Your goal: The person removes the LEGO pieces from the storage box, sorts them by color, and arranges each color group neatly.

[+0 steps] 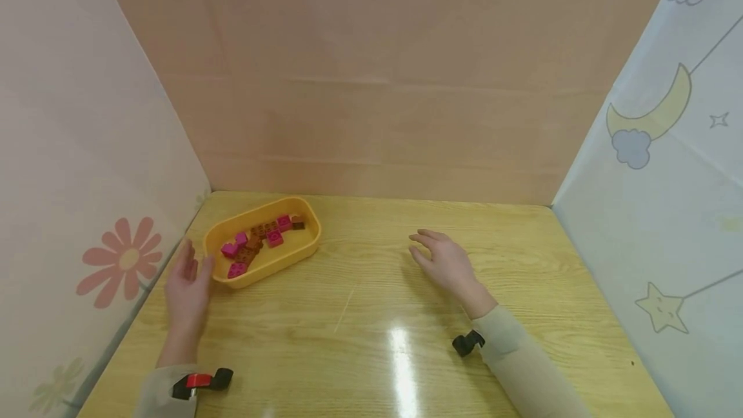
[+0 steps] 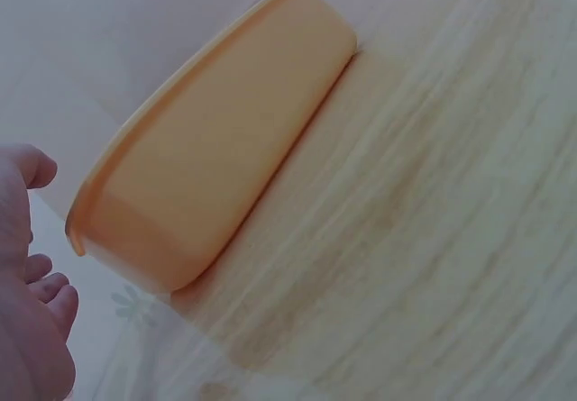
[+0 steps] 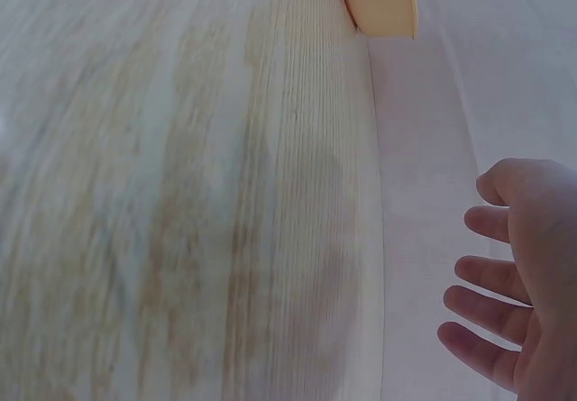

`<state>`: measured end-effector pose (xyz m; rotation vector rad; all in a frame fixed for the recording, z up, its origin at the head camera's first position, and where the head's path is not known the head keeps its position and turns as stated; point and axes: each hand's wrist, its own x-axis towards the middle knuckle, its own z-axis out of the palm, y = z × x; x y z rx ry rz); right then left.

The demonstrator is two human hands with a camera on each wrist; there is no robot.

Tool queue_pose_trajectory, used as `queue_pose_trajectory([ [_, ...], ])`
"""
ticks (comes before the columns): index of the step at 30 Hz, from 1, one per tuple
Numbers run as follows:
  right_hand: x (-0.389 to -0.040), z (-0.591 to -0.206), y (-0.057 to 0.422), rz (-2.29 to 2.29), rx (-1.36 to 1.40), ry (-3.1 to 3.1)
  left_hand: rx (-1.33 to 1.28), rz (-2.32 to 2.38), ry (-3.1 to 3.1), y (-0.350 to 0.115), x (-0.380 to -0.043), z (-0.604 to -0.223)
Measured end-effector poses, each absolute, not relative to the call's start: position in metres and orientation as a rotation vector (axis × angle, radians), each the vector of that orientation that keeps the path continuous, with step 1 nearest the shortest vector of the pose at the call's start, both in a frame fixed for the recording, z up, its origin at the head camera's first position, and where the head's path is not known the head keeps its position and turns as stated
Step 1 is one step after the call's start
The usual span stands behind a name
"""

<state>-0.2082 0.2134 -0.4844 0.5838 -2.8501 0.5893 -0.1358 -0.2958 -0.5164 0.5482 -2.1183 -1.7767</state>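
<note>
Just left of the yellow tray (image 1: 278, 265): left hand (image 1: 188, 292), fingers loosely bent, gripping nothing; its thumb is near the rim — whether touching, I cannot tell.
Well right of the yellow tray: right hand (image 1: 449, 266), fingers spread and pinching nothing.
Inside the yellow tray: pink bricks (image 1: 275, 238) and brown bricks (image 1: 248, 251), jumbled; a tilt could spill them.
Under the yellow tray: glossy table (image 1: 348, 353); a one-sided left push might skid the load — the right hand seems too far off to steady it.

Upright yellow tray (image 1: 280, 265) of pink and brown bricks (image 1: 275, 238)
</note>
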Motion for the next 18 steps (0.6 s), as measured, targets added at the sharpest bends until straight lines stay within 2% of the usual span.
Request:
queue_pose_trajectory([
  [10, -0.21, -0.488, 0.213, 0.601, 0.573, -2.858, 0.56, -1.774, -2.209, -0.293, -0.137, -0.523],
  [18, -0.211, -0.488, 0.211, 0.622, 0.57, -2.867, 0.471, -1.852, -2.148, -0.293, -0.142, -0.529],
])
